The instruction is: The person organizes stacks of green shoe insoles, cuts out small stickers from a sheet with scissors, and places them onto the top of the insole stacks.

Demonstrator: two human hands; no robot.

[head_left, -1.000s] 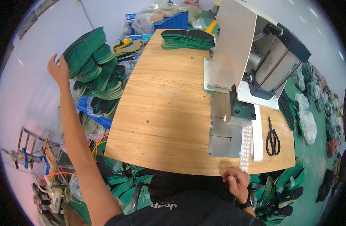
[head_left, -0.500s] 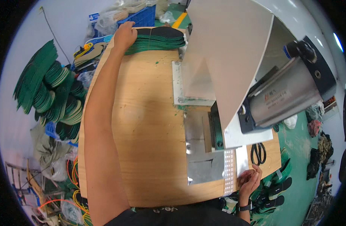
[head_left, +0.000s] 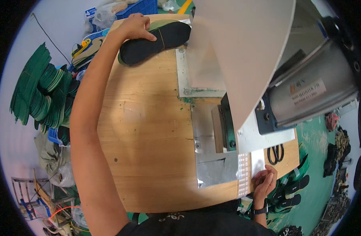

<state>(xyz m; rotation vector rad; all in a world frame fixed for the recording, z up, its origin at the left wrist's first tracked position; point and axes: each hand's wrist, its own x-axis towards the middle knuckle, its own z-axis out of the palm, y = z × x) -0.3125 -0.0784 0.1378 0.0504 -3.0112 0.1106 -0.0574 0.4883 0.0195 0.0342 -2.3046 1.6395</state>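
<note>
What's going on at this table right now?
A person's left hand holds a banded insole stack at the table's far end, thumb across its black top. The right hand is half curled at the near edge, by the white strip; whether it holds anything is unclear. The machine stands to the right of the stack.

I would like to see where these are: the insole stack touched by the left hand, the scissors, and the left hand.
Insole stack [head_left: 156, 46]: head view, on its black top.
Scissors [head_left: 276, 153]: head view, on the black handles.
Left hand [head_left: 135, 28]: head view, on its back.
</note>
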